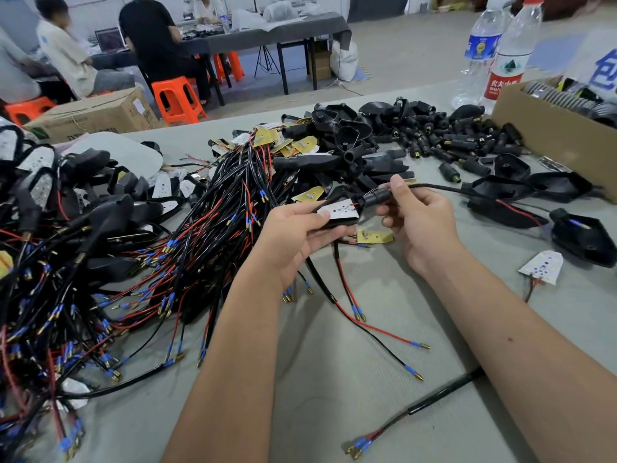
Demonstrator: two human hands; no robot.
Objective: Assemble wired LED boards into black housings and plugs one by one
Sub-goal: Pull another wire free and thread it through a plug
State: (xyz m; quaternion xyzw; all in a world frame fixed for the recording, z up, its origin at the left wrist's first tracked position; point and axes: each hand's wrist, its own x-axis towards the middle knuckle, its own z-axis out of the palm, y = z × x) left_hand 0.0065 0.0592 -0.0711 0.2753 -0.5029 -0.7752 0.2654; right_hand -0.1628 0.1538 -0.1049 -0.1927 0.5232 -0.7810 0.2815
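A grey-green work surface (367, 345) fills the lower frame. Beyond it, a pale concrete floor (400, 38) runs to the top of the frame. In the upper middle stands a long table (293, 31) with a dark grey cloth and black legs, cluttered with bags and a laptop (108, 39). Seated people (157, 38) occupy the upper left, on and beside orange plastic stools (177, 98). A cardboard carton (96, 113) sits at left, a tripod (266, 63) under the table. Light is soft and even.
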